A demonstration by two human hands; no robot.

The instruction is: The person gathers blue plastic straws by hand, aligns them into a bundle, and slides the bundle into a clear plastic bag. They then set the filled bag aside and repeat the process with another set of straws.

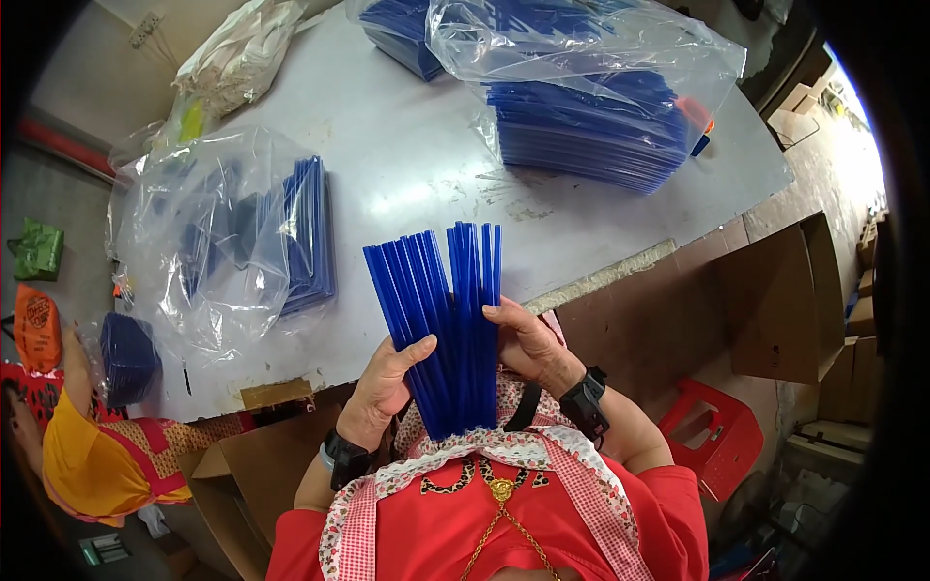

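At the six o'clock edge of the bench (387, 194), our left hand (387, 382) and right hand (535, 346) clasp blue tubes (426, 315), parted toward twelve o'clock, whose middle ones could slip free should our sideways squeeze ease.

A red stool (740, 447) apparently stands near a carton (787, 302).

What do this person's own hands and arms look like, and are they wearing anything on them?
The left hand and right hand are gloveless. Each wrist wears a boxy black strapped device, and a thin pale band sits beside the left one. Short red sleeves leave the forearms bare.
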